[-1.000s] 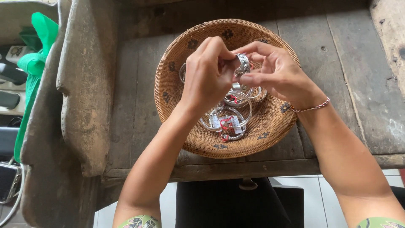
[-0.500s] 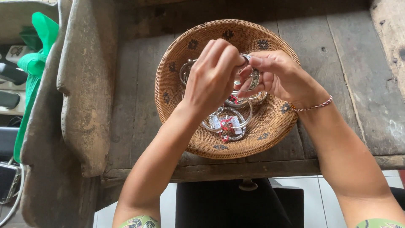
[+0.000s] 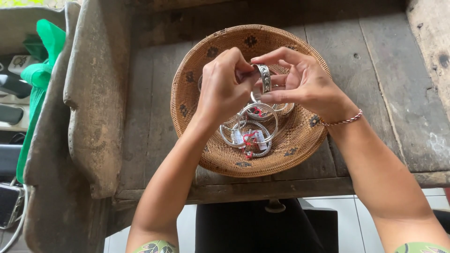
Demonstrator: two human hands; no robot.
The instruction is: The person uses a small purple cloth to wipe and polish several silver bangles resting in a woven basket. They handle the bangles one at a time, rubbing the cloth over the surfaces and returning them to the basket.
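Observation:
A round woven basket (image 3: pixel 300 145) rests on a weathered wooden table (image 3: pixel 375 70). Several silver bangles (image 3: pixel 255 124) with small red and white tags lie in its middle. Above the basket, my right hand (image 3: pixel 307 86) pinches a wide patterned silver bangle (image 3: pixel 266 77) between thumb and forefinger, held on edge. My left hand (image 3: pixel 225 86) meets it from the left, its fingertips closed on the same bangle's near side. A thin beaded bracelet (image 3: pixel 344 121) circles my right wrist.
A thick carved wooden plank (image 3: pixel 96 107) stands along the table's left side. Beyond it hangs a green strap or bag (image 3: pixel 40 75), with dark objects on a shelf (image 3: pixel 11 112). A dark seat (image 3: pixel 262 227) and white floor tiles show below the table's front edge.
Both hands have kept working over the basket; the wide bangle dipped lower between the fingers half a second ago and is raised on edge again now.

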